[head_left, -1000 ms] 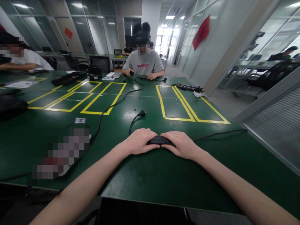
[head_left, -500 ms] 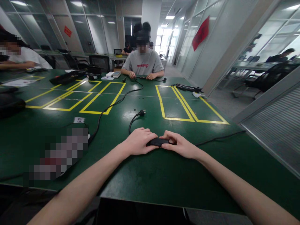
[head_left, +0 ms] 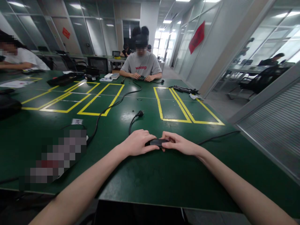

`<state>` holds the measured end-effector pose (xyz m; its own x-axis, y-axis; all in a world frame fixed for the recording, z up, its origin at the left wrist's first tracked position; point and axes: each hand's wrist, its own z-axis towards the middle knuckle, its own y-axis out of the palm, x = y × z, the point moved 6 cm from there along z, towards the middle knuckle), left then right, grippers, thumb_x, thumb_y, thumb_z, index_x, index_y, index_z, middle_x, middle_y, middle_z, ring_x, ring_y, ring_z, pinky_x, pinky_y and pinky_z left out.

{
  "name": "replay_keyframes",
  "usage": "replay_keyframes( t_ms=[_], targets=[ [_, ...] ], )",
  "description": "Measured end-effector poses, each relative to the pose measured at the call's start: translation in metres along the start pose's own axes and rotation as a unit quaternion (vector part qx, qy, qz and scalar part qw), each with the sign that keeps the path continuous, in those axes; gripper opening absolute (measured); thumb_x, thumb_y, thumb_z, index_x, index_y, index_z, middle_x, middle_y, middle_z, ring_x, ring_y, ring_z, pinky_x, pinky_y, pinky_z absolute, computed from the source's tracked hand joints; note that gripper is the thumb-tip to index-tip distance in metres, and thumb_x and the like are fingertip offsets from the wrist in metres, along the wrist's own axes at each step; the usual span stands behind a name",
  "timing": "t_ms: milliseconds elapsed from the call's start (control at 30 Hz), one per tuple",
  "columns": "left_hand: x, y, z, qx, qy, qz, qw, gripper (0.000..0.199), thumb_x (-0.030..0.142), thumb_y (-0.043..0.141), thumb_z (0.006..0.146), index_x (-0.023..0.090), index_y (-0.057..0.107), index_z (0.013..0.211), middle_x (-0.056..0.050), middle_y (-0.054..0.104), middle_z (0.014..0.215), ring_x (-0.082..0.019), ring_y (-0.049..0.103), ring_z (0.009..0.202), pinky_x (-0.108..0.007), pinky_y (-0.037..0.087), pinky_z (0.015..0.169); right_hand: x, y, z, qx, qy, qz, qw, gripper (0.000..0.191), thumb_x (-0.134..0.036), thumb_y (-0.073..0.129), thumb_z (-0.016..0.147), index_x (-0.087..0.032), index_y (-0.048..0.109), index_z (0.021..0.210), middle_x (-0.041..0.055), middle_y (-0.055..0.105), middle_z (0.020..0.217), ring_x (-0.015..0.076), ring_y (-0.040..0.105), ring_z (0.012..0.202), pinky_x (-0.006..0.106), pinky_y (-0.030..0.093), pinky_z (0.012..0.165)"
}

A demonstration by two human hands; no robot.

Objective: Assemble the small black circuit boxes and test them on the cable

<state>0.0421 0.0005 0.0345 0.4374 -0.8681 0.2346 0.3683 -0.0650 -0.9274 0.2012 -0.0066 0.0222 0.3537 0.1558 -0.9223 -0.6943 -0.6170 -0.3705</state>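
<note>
One black power adapter [head_left: 157, 143] is held at the near side of a green tabletop [head_left: 140, 184], its left end clasped in the thumb and fingers of the left hand [head_left: 138, 143], its right end pinched by the right hand [head_left: 179, 143]. It looks hard, likely light and slightly slick; the long sides should offer the surest hold, sparing the black cord [head_left: 219, 137] at right and the plug [head_left: 140, 113] beyond.
</note>
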Motion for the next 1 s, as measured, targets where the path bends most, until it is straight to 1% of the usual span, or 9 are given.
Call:
replay_keyframes(
  t_ms=[100,233,333,433,567,667,800,933,1000],
  targets=[
    [-0.003,-0.010,-0.003,0.072,0.006,-0.011,0.997,0.044,0.048,0.057,0.102,0.017,0.063,0.133,-0.013,0.073,0.120,-0.027,0.067,0.111,-0.042,0.051,0.100,0.011,-0.011,-0.002,-0.007,0.052,0.110,0.993,0.041,-0.060,0.066,0.088,-0.023,0.047,0.090,0.0001,0.070,0.076,0.0075,0.033,0.046,0.022,0.017,0.045],
    [-0.009,-0.015,-0.008,0.129,0.010,0.015,0.992,0.047,0.035,0.058,0.101,0.020,0.055,0.145,-0.015,0.051,0.155,-0.031,0.047,0.144,-0.051,0.038,0.119,0.029,-0.054,-0.010,0.114,0.053,0.208,0.970,0.044,-0.057,0.069,0.085,-0.024,0.040,0.085,0.0010,0.072,0.077,0.0038,0.020,0.038,0.023,0.009,0.042],
    [-0.012,-0.006,-0.007,0.090,0.003,0.004,0.996,0.032,0.032,0.058,0.101,0.020,0.068,0.129,-0.011,0.061,0.146,-0.028,0.054,0.137,-0.048,0.044,0.115,0.043,-0.099,-0.023,0.277,0.008,0.239,0.931,0.042,-0.057,0.070,0.082,-0.025,0.043,0.087,-0.0003,0.071,0.078,0.0039,0.019,0.036,0.024,0.016,0.039],
    [-0.015,0.004,-0.005,0.037,-0.015,-0.012,0.999,0.025,0.032,0.061,0.099,0.021,0.073,0.118,-0.008,0.070,0.132,-0.026,0.062,0.125,-0.043,0.051,0.105,0.055,-0.142,-0.044,0.449,-0.063,0.228,0.862,0.046,-0.060,0.071,0.079,-0.027,0.039,0.084,-0.0026,0.069,0.075,0.0051,0.021,0.035,0.025,0.021,0.038],
    [-0.016,0.009,-0.004,0.009,-0.029,-0.029,0.999,0.022,0.031,0.064,0.097,0.021,0.075,0.113,-0.007,0.074,0.124,-0.025,0.066,0.117,-0.040,0.053,0.099,0.064,-0.173,-0.074,0.616,-0.104,0.083,0.776,0.050,-0.065,0.067,0.078,-0.028,0.034,0.082,-0.0028,0.067,0.073,0.0103,0.035,0.039,0.025,0.027,0.041],
    [-0.017,0.008,-0.005,0.009,-0.037,-0.035,0.999,0.021,0.031,0.064,0.097,0.020,0.075,0.112,-0.007,0.073,0.125,-0.025,0.066,0.117,-0.041,0.052,0.100,0.072,-0.178,-0.081,0.625,-0.010,-0.100,0.774,0.045,-0.066,0.065,0.073,-0.028,0.043,0.082,0.0026,0.068,0.078,0.0199,0.059,0.063,0.030,0.043,0.057],
    [-0.017,0.008,-0.005,0.008,-0.052,-0.040,0.998,0.021,0.031,0.064,0.097,0.020,0.076,0.111,-0.007,0.074,0.125,-0.025,0.066,0.118,-0.040,0.051,0.101,0.094,-0.180,-0.085,0.557,0.146,-0.239,0.782,0.040,-0.064,0.062,0.072,-0.026,0.057,0.084,0.0090,0.072,0.089,0.0278,0.064,0.073,0.042,0.050,0.073],
    [-0.014,0.012,-0.003,-0.011,-0.051,-0.032,0.998,0.021,0.032,0.065,0.098,0.021,0.076,0.111,-0.007,0.073,0.127,-0.025,0.066,0.119,-0.039,0.051,0.102,0.107,-0.185,-0.083,0.499,0.117,-0.221,0.829,0.039,-0.060,0.063,0.070,-0.025,0.059,0.088,0.0125,0.075,0.106,0.0304,0.070,0.082,0.041,0.053,0.076],
    [-0.015,0.013,-0.002,-0.009,-0.055,-0.032,0.998,0.021,0.033,0.065,0.098,0.021,0.076,0.111,-0.007,0.073,0.128,-0.024,0.066,0.119,-0.039,0.051,0.102,0.112,-0.191,-0.084,0.492,0.149,-0.252,0.820,0.036,-0.057,0.062,0.072,-0.026,0.060,0.091,0.0127,0.075,0.104,0.0328,0.070,0.085,0.042,0.052,0.074]
  ],
)
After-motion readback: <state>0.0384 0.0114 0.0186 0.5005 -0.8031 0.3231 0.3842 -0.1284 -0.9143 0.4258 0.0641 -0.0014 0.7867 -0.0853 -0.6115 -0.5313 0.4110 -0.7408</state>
